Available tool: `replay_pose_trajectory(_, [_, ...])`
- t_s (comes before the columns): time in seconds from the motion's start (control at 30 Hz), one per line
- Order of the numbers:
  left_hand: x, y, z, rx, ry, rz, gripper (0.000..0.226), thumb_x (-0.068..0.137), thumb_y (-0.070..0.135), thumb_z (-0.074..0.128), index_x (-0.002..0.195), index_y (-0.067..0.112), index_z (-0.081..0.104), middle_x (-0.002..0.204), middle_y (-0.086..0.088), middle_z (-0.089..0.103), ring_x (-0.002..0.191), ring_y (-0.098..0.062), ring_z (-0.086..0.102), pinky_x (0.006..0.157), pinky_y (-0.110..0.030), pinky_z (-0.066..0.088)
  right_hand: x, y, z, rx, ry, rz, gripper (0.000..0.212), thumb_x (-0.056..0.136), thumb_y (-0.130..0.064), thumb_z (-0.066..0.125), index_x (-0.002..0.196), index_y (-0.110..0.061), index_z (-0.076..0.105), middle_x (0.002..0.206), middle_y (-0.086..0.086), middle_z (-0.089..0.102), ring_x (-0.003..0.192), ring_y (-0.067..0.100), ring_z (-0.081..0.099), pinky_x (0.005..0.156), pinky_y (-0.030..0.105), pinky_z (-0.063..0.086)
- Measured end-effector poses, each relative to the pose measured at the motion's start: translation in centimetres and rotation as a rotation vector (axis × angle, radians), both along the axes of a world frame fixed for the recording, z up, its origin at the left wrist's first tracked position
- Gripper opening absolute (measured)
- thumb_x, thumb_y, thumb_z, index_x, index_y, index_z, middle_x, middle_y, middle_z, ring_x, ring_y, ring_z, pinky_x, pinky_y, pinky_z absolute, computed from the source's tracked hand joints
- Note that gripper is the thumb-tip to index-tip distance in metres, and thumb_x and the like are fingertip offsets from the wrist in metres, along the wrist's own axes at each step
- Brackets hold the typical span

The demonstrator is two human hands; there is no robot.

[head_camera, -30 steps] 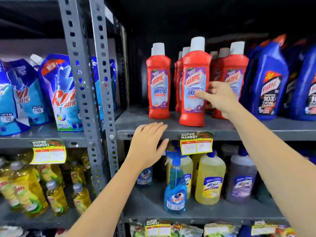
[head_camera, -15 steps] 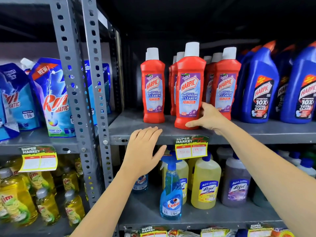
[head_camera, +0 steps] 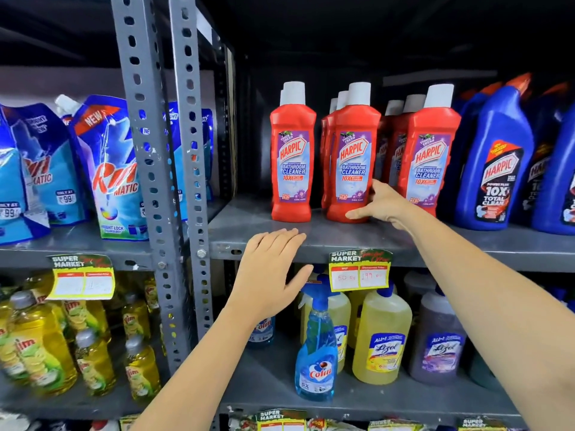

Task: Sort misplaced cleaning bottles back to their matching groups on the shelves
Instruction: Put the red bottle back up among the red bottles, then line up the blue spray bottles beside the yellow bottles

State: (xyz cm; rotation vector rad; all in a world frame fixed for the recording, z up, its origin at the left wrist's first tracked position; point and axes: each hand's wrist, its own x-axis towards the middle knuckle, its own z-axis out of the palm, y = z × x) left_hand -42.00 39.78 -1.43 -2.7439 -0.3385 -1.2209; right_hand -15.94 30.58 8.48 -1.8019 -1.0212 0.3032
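Note:
Red Harpic bathroom cleaner bottles stand in rows on the upper grey shelf (head_camera: 311, 234). My right hand (head_camera: 381, 203) rests open against the lower right side of the middle front red bottle (head_camera: 353, 157), fingers touching it but not wrapped around. Another red bottle (head_camera: 292, 150) stands apart to its left, a third (head_camera: 431, 154) to its right. My left hand (head_camera: 270, 272) lies flat and open on the shelf's front edge, holding nothing. Below stands a blue Colin spray bottle (head_camera: 317, 353) in front of yellow Lizol bottles (head_camera: 384, 334).
Blue Harpic toilet cleaner bottles (head_camera: 497, 157) fill the shelf's right end. Blue Rin Matic pouches (head_camera: 109, 169) sit on the left rack behind perforated grey uprights (head_camera: 186, 150). Yellow Vim bottles (head_camera: 40, 353) stand lower left. A purple Lizol bottle (head_camera: 438, 340) stands lower right. Price tags (head_camera: 359, 269) hang from shelf edges.
My right hand slid down from the middle red bottle's label to its base and let go its grip. The bottle now stands on the shelf. The left hand stayed put.

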Motion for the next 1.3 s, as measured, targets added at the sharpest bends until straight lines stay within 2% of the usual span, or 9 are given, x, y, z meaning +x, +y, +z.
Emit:
replay_pose_trajectory(0.3, [0.1,0.2,-0.2,0.016,-0.011,-0.006,0.053,0.095,0.046,0.045,0.136,0.013,0.053,0.139,-0.004,0.055,0.128,-0.021,0.047,0.107,-0.037,0.029,0.8,-0.2,-0.7,0.015,0.051,0.126,0.081,0.075,0.008,0.076,0.143,-0.014,0.040,0.134,0.009,0.061,0.121,0.022,0.058,0.105,0.040,0.046])
replay_pose_trajectory(0.43, [0.1,0.2,-0.2,0.022,-0.018,-0.009,0.052,0.095,0.044,0.045,0.136,0.013,0.053,0.138,-0.004,0.055,0.128,-0.021,0.047,0.107,-0.038,0.029,0.9,-0.3,-1.0,0.003,0.054,0.148,0.080,0.079,0.004,0.074,0.146,-0.016,0.035,0.135,0.005,0.058,0.124,0.020,0.054,0.104,0.038,0.046])
replay_pose_trajectory(0.6, [0.2,0.3,-0.3,0.038,-0.044,-0.014,0.049,0.096,0.040,0.046,0.135,0.012,0.054,0.137,-0.004,0.056,0.127,-0.022,0.048,0.105,-0.037,0.030,1.0,-0.3,-1.1,0.014,0.059,0.154,0.080,0.079,0.004,0.073,0.147,-0.016,0.035,0.134,0.004,0.057,0.122,0.018,0.053,0.096,0.032,0.046])
replay_pose_trajectory(0.9, [0.3,0.5,-0.5,0.050,-0.045,-0.025,0.049,0.098,0.042,0.043,0.135,0.012,0.053,0.138,-0.004,0.056,0.127,-0.023,0.048,0.105,-0.039,0.031,0.8,-0.6,-1.1,0.034,0.088,0.152,0.076,0.079,0.004,0.074,0.144,-0.012,0.039,0.135,0.006,0.058,0.121,0.018,0.055,0.098,0.032,0.047])
replay_pose_trajectory(1.07, [-0.3,0.2,-0.9,0.051,-0.048,-0.071,0.052,0.100,0.038,0.040,0.141,0.008,0.048,0.145,-0.007,0.049,0.135,-0.024,0.041,0.112,-0.042,0.025,0.3,-2.2,-1.2,0.035,0.124,0.115,0.078,0.083,-0.016,0.076,0.148,-0.014,0.032,0.132,0.006,0.061,0.114,0.015,0.060,0.087,0.028,0.049])
replay_pose_trajectory(1.13, [-0.7,0.0,-1.6,0.062,-0.049,-0.071,0.055,0.101,0.037,0.039,0.146,0.006,0.041,0.153,-0.010,0.038,0.143,-0.025,0.028,0.117,-0.045,0.016,-0.6,-3.1,-1.4,0.171,0.036,-0.013,0.070,0.083,-0.020,0.077,0.143,-0.012,0.041,0.125,0.005,0.062,0.110,0.017,0.062,0.090,0.033,0.051])
replay_pose_trajectory(1.17, [-0.9,-0.1,-2.1,0.063,-0.055,-0.071,0.055,0.101,0.035,0.041,0.147,0.005,0.038,0.156,-0.010,0.033,0.146,-0.025,0.022,0.118,-0.047,0.012,-1.3,-3.8,-1.5,0.318,-0.055,-0.112,0.060,0.083,-0.018,0.076,0.136,-0.009,0.051,0.118,0.006,0.063,0.104,0.017,0.063,0.090,0.032,0.052])
replay_pose_trajectory(1.23, [-1.6,-0.3,-3.6,0.053,-0.075,-0.082,0.053,0.100,0.030,0.045,0.146,0.004,0.039,0.158,-0.011,0.027,0.148,-0.025,0.016,0.119,-0.048,0.010,-3.2,-5.6,-2.1,0.747,-0.257,-0.323,0.028,0.086,-0.014,0.069,0.112,-0.007,0.064,0.097,0.005,0.067,0.088,0.020,0.066,0.076,0.027,0.053])
replay_pose_trajectory(1.3, [-2.3,-0.4,-5.7,0.032,-0.087,-0.090,0.049,0.099,0.025,0.049,0.143,0.004,0.044,0.158,-0.013,0.026,0.148,-0.027,0.015,0.118,-0.048,0.011,-5.7,-7.7,-3.6,1.093,-0.372,-0.475,0.009,0.089,-0.014,0.061,0.096,-0.020,0.062,0.082,0.008,0.064,0.072,0.034,0.066,0.059,0.037,0.050])
